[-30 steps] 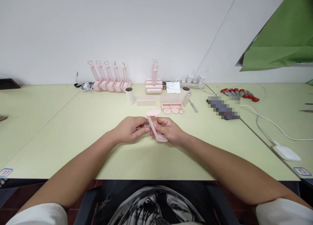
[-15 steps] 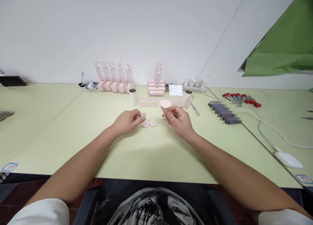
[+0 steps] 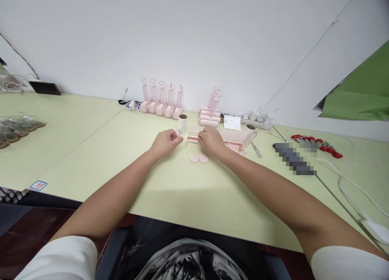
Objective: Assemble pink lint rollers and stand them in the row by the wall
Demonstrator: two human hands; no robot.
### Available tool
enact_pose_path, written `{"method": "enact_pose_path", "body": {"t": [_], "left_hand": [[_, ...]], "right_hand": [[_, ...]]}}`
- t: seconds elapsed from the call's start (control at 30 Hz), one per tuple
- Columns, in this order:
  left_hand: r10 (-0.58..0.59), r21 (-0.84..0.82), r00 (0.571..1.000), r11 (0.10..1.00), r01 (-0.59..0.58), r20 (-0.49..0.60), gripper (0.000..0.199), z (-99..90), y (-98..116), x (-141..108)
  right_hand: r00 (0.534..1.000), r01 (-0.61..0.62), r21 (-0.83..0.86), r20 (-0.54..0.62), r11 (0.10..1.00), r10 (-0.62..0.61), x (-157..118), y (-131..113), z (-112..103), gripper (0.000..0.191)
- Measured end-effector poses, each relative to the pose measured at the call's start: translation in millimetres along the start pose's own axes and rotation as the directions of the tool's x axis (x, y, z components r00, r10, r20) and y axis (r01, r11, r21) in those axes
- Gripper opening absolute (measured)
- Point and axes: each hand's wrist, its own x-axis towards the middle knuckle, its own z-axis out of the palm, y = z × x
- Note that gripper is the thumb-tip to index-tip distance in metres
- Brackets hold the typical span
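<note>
My left hand (image 3: 164,144) is closed, with thumb and forefinger pinching a small clear-and-pinkish piece (image 3: 178,132). My right hand (image 3: 212,141) reaches over a pink plastic shell (image 3: 192,140), its bent fingers gripping the shell's edge; part of the shell is hidden beneath the hand. Two flat pink discs (image 3: 198,158), each with a small centre hole, lie on the table just in front of my right hand. A white roll (image 3: 182,125) stands upright behind my left hand. More pink plastic parts (image 3: 235,144) lie right of my right hand.
Pink lint rollers with heart-topped handles (image 3: 161,105) stand by the wall, with more pink rollers (image 3: 210,116) to their right. A screwdriver (image 3: 257,150), a blurred-out dark object (image 3: 293,158), red-tipped tools (image 3: 316,144), cables and a power strip (image 3: 258,124) are at right.
My right hand has lowered from holding up a pink piece to the shell on the table. My left hand still pinches its small piece. The view has turned left.
</note>
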Motion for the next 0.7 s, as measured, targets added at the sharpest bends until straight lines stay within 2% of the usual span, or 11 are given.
{"method": "enact_pose_path", "body": {"t": [0.23,0.47,0.6,0.7], "left_hand": [[0.016,-0.045,1.0,0.999,-0.015,0.025,0.03,1.3,4,-2],[0.015,-0.05,0.999,0.999,-0.012,0.045,0.031,2.3,5,-4],[0.013,-0.031,0.999,0.999,-0.012,0.038,0.031,1.7,5,-3],[0.018,-0.022,0.999,1.0,-0.017,0.033,0.031,1.1,6,-3]], "right_hand": [[0.999,0.001,-0.069,0.038,0.998,0.001,-1,-1,9,0.032],[1.0,0.005,-0.042,-0.001,0.999,-0.005,-2,8,10,0.03],[0.994,0.039,0.035,-0.1,0.999,-0.035,-31,-5,0,0.031],[0.982,0.185,0.164,-0.058,0.969,-0.177,-72,-27,-5,0.035]]}}
